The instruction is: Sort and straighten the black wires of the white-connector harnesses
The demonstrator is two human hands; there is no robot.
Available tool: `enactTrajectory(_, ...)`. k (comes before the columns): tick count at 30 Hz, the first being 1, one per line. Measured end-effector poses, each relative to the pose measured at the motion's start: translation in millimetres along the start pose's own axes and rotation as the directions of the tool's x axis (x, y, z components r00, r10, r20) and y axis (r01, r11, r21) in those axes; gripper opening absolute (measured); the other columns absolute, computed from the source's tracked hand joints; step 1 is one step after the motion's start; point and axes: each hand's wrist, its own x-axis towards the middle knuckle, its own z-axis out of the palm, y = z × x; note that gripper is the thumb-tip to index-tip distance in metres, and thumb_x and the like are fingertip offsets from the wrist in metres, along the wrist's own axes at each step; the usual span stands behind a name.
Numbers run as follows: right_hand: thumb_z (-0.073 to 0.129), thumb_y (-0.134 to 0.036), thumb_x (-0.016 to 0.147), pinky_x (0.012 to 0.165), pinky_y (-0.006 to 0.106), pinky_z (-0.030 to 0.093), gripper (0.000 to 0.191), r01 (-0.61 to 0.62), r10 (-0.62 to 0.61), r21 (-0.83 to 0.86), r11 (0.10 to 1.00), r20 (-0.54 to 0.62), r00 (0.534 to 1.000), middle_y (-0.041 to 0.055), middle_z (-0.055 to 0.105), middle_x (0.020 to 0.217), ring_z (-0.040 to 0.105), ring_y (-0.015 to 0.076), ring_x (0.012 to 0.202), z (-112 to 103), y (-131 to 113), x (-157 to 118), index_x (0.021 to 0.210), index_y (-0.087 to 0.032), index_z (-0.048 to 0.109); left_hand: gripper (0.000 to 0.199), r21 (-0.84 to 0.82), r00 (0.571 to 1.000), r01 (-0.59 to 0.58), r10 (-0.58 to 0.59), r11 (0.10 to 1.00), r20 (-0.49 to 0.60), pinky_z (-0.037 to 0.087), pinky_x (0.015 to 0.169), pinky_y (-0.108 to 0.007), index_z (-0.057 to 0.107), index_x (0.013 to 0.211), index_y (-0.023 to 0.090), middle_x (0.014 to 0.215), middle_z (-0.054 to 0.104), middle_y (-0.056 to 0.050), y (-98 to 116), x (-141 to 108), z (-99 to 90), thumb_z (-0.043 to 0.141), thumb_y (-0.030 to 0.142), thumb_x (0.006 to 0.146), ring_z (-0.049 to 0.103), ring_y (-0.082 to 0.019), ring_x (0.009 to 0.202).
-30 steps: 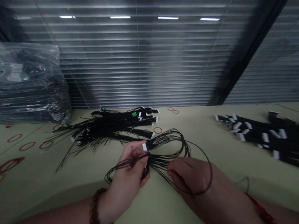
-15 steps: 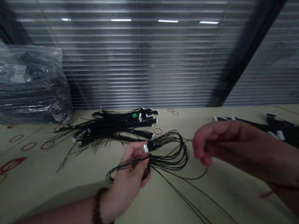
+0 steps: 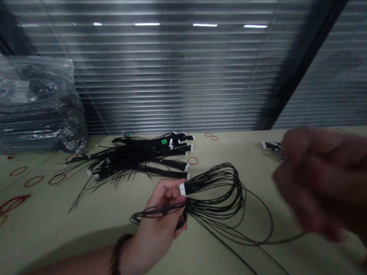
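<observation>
And there it was: the left hand (image 3: 163, 211) clenched a looped bundle of thin black wires (image 3: 213, 207), its white-tipped end pointing left, loops running right over the pale beige table (image 3: 61, 217). A black wire heap (image 3: 133, 161) lay just beyond; the blurred right hand (image 3: 321, 180) hovered rightward, grip impossible to call.

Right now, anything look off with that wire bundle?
Yes: the thin black wires gripped in the left hand splay into loose loops, and stray strands trail across the table toward the blurred right hand, unlike the tighter bundles behind.
</observation>
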Motion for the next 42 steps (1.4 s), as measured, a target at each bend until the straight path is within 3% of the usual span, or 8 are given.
enactTrajectory(3,0.049,-0.028,0.091,0.042,0.018,0.033,0.021,0.086,-0.082,-0.02,0.996,0.156,0.984,-0.0053,0.056,0.058,0.048,0.0057,0.047,33,-15,-2,0.074,-0.019,0.057,0.013,-0.038,1.0,0.003,-0.002,0.999,0.02,0.034,0.034,-0.009,0.053,0.094,0.024,0.065,0.047,0.006,1,-3,0.3,0.061,0.022,0.084,0.04,-0.004,0.042)
enactTrajectory(5,0.045,-0.018,0.091,0.047,0.023,0.034,0.019,0.182,-0.163,-0.14,0.973,0.139,0.977,-0.0032,0.056,0.064,0.049,0.0092,0.054,50,-17,-6,0.076,-0.019,0.056,0.012,-0.072,0.999,0.004,0.0,0.997,0.047,0.034,0.034,-0.009,0.053,0.093,0.026,0.066,0.047,0.006,2,-5,0.3,0.061,0.023,0.085,0.04,-0.004,0.041)
enactTrajectory(8,0.039,-0.017,0.094,0.052,0.026,0.033,0.022,0.287,-0.268,-0.245,0.926,0.108,0.957,-0.0017,0.055,0.068,0.048,0.0121,0.058,60,-16,-13,0.081,-0.019,0.057,0.009,-0.14,0.993,-0.026,0.042,0.99,0.112,0.032,0.033,-0.007,0.056,0.093,0.029,0.069,0.051,0.005,3,-6,0.4,0.059,0.025,0.087,0.038,-0.002,0.039)
enactTrajectory(18,0.038,-0.012,0.093,0.053,0.026,0.029,0.02,0.326,-0.316,-0.267,0.907,0.08,0.945,-0.0016,0.052,0.067,0.044,0.0119,0.057,58,-16,-16,0.083,-0.017,0.055,0.015,-0.218,0.974,-0.027,0.075,0.976,0.214,0.031,0.035,-0.004,0.057,0.096,0.033,0.074,0.055,0.006,6,-9,1.3,0.059,0.02,0.088,0.037,0.001,0.038)
enactTrajectory(24,0.039,-0.011,0.093,0.052,0.026,0.027,0.019,0.352,-0.349,-0.261,0.899,0.06,0.935,-0.0022,0.048,0.065,0.041,0.0106,0.056,58,-16,-19,0.081,-0.016,0.052,0.016,-0.236,0.971,0.09,-0.033,0.968,0.238,0.032,0.035,-0.003,0.057,0.094,0.032,0.067,0.049,0.008,9,-10,-0.5,0.062,0.02,0.086,0.036,0.001,0.038)
enactTrajectory(28,0.036,-0.01,0.094,0.053,0.026,0.026,0.021,0.374,-0.371,-0.253,0.892,0.06,0.927,-0.002,0.048,0.065,0.039,0.0104,0.056,59,-19,-18,0.081,-0.016,0.052,0.014,-0.259,0.964,0.054,0.017,0.964,0.264,0.031,0.033,-0.003,0.058,0.095,0.033,0.071,0.05,0.008,6,-10,-1.0,0.064,0.026,0.085,0.035,0.001,0.037)
enactTrajectory(32,0.035,-0.01,0.093,0.054,0.026,0.026,0.022,0.371,-0.363,-0.259,0.892,0.08,0.928,-0.0016,0.048,0.065,0.039,0.0107,0.057,60,-21,-16,0.083,-0.016,0.054,0.014,-0.258,0.972,0.086,-0.024,0.962,0.236,0.031,0.033,-0.003,0.06,0.092,0.033,0.066,0.049,0.008,6,-11,-0.4,0.068,0.028,0.082,0.035,0.001,0.036)
enactTrajectory(42,0.025,-0.017,0.1,0.051,0.029,0.022,0.04,0.433,-0.413,-0.242,0.868,0.132,0.901,0.0006,0.05,0.063,0.039,0.0128,0.056,58,-25,-17,0.076,-0.015,0.057,0.015,-0.249,0.975,0.049,0.008,0.967,0.223,0.031,0.033,-0.004,0.059,0.094,0.033,0.068,0.053,0.006,3,-12,0.3,0.065,0.023,0.084,0.037,0.001,0.036)
